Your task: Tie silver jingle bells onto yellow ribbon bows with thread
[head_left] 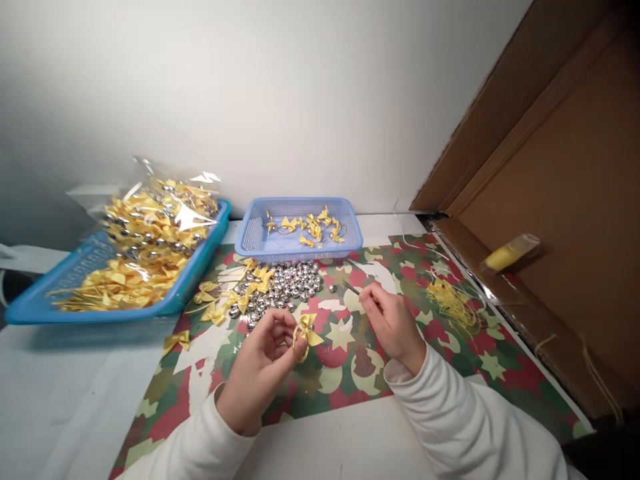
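Note:
Between the thumb and fingers of my left hand [267,367] is a yellow bow [309,328] with a looped yellow cord hanging below it. My right hand [393,323] pinches a thin dark pointed tool [351,287], its tips pointing up and left. The two hands are apart, above the patterned mat [343,393]. Just beyond my left hand lies a pile of small silver bells [295,280], with loose yellow bows [215,312] at its left side.
A light blue basket [300,257] holding yellow bows stands at the back. At the left, a larger blue basket [200,270] carries bows and a clear bag [165,213]. Yellow strings [453,303] lie right, near a cardboard wall [555,200] bearing a yellow tube [510,253].

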`<state>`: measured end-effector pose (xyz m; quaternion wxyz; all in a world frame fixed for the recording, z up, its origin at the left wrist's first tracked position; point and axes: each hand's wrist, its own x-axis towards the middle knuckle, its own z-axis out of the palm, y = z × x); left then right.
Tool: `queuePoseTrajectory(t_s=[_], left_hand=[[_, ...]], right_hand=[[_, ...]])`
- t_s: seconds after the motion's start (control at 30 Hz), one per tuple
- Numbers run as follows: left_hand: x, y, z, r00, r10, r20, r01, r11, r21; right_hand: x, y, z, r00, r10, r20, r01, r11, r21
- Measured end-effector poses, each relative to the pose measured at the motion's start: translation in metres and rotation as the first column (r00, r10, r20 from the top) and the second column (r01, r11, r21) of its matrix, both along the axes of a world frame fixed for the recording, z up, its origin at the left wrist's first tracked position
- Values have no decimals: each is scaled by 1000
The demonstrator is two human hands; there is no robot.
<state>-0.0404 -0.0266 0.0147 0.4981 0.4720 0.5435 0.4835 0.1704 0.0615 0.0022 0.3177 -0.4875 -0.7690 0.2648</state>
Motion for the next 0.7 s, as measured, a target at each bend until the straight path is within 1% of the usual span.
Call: queuePoseTrajectory(t_s=[0.07, 0.13, 0.17, 0.2, 0.27, 0.33, 0.4, 0.5, 0.6, 0.7], left_hand=[[-7, 15, 12, 995, -25, -96, 23, 999, -24], [-16, 39, 25, 969, -26, -246, 30, 999, 15], [-21, 54, 31, 942, 30, -333, -1, 996, 86], [-26, 69, 36, 900, 127, -418, -60, 984, 170], [-34, 98, 44, 847, 247, -471, -142, 958, 247], [-41, 114, 48, 782, 320, -534, -182, 938, 295], [-46, 115, 48, 725, 334, -602, -160, 932, 324], [-53, 93, 42, 657, 277, -701, -57, 945, 321], [-64, 67, 30, 584, 182, -791, 45, 966, 255], [-80, 49, 18, 500, 122, -857, 71, 981, 181]], right_hand=[[-1, 3, -2, 985, -8, 171, 15, 999, -39], [-2, 5, -3, 941, -1, 338, 27, 997, -72], [-3, 6, -4, 919, 2, 395, 31, 997, -77], [-3, 7, -5, 903, 2, 429, 34, 997, -75], [-3, 8, -7, 893, -11, 450, 42, 997, -60], [-3, 9, -9, 894, -27, 448, 51, 998, -42], [-2, 11, -11, 899, -42, 436, 57, 998, -20], [-1, 15, -15, 913, -57, 405, 41, 998, 48], [1, 18, -21, 924, -79, 374, 27, 990, 142], [3, 21, -25, 918, -98, 384, 29, 983, 181]])
